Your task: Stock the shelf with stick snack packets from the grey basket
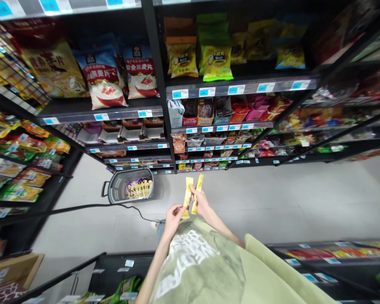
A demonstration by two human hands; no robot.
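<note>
In front of my body I have two slim yellow stick packets side by side. My left hand (174,216) pinches the lower part of the left stick packet (188,192). My right hand (201,201) is closed around the middle of the right stick packet (199,185), and its fingertips reach to the edge of the left one. Both packets point away from me, tilted slightly apart. On the floor to the left stands a grey shopping basket (115,185) with several similar yellow sticks (141,188) and something purple inside.
Ahead rises a black shelf rack with snack bags (217,59), cereal bags (104,80) and boxed sweets (205,110). More shelves flank me left, right and behind. A black cable (91,206) runs across the view at left. A cardboard box (15,270) sits at lower left.
</note>
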